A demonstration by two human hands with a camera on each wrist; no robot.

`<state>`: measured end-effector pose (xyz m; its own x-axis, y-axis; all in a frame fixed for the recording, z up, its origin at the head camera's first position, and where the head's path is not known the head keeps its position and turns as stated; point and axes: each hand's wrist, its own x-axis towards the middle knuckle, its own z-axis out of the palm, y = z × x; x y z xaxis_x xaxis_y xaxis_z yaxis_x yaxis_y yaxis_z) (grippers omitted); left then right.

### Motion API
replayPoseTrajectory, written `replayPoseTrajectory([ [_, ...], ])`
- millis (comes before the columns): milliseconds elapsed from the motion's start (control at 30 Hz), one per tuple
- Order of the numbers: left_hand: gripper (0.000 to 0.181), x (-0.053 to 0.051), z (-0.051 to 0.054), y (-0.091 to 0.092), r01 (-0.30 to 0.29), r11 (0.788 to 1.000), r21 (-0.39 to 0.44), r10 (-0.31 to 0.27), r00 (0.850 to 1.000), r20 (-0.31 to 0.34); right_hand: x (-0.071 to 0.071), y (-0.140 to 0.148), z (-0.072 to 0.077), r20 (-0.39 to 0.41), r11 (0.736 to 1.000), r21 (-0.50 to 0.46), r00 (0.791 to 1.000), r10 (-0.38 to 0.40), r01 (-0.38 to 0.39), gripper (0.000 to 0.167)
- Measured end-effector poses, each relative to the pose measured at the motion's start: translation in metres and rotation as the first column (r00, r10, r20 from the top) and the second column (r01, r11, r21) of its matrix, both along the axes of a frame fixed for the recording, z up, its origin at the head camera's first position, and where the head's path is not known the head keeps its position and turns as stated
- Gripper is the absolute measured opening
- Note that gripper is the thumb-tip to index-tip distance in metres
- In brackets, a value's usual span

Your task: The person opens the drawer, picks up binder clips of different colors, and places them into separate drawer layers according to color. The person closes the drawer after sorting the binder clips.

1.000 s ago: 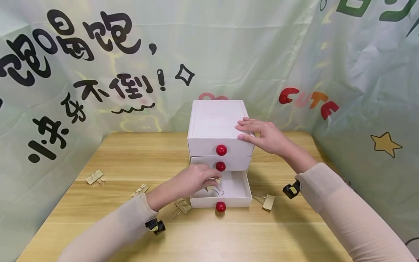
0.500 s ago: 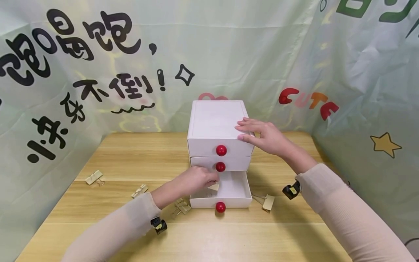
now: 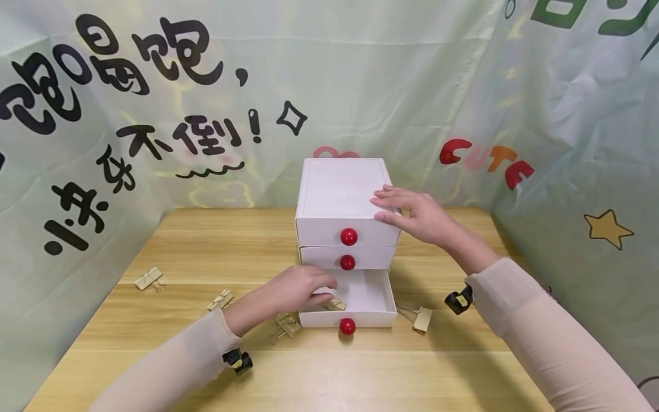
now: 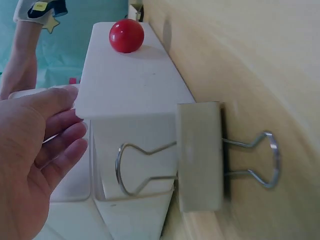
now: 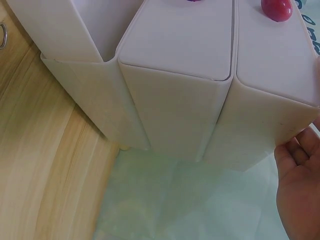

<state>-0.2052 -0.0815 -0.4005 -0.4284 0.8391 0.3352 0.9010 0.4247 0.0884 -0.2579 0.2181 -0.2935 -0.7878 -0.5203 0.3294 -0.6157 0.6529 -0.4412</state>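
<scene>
A white three-drawer box (image 3: 342, 189) with red knobs stands on the table, its bottom drawer (image 3: 378, 292) pulled out. Inside that drawer lies a gold binder clip (image 3: 337, 304), partly hidden by my left hand (image 3: 288, 292). That hand hovers over the drawer's left side with thumb and fingers apart, holding nothing; the left wrist view also shows the loosely bent fingers (image 4: 67, 122). My right hand (image 3: 419, 214) rests on the right edge of the box's top, and the right wrist view shows its fingers against the box's side.
Another binder clip (image 4: 200, 157) lies on the table beside the drawer's left wall. Farther left are two more clips, one near my sleeve (image 3: 221, 299) and one near the table's left edge (image 3: 149, 278). A clip (image 3: 422, 319) lies right of the drawer. A printed cloth (image 3: 360, 86) hangs behind.
My left hand lowered the binder clip into the bottom drawer, let go of it, and drew slightly back to the left with its fingers spread. The right hand stays in place.
</scene>
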Motion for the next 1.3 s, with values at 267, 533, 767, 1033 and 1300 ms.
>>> replayPoseTrajectory([
  [267, 0.024, 0.015, 0.003, -0.021, -0.013, 1.000, 0.008, 0.013, 1.000, 0.017, -0.002, 0.001, 0.000, -0.017, 0.999, 0.032, 1.000, 0.008, -0.008, 0.047],
  [533, 0.032, 0.032, 0.006, -0.049, -0.115, 0.993, -0.003, 0.115, 0.991, 0.064, -0.002, -0.001, 0.002, -0.054, 0.995, 0.101, 0.998, 0.021, -0.016, 0.046],
  [767, 0.038, 0.040, 0.004, -0.074, -0.244, 0.970, -0.007, 0.243, 0.963, 0.115, -0.003, 0.002, 0.009, -0.151, 0.971, 0.238, 0.987, 0.055, -0.018, 0.053],
  [1033, 0.054, 0.041, -0.002, -0.083, -0.316, 0.943, -0.101, 0.331, 0.921, 0.205, -0.001, 0.003, 0.016, -0.159, 0.955, 0.297, 0.985, 0.067, -0.017, 0.055],
  [1300, 0.063, 0.050, -0.017, -0.074, -0.369, 0.913, -0.173, 0.404, 0.879, 0.255, -0.001, 0.001, 0.012, -0.171, 0.963, 0.268, 0.982, 0.081, -0.033, 0.052],
])
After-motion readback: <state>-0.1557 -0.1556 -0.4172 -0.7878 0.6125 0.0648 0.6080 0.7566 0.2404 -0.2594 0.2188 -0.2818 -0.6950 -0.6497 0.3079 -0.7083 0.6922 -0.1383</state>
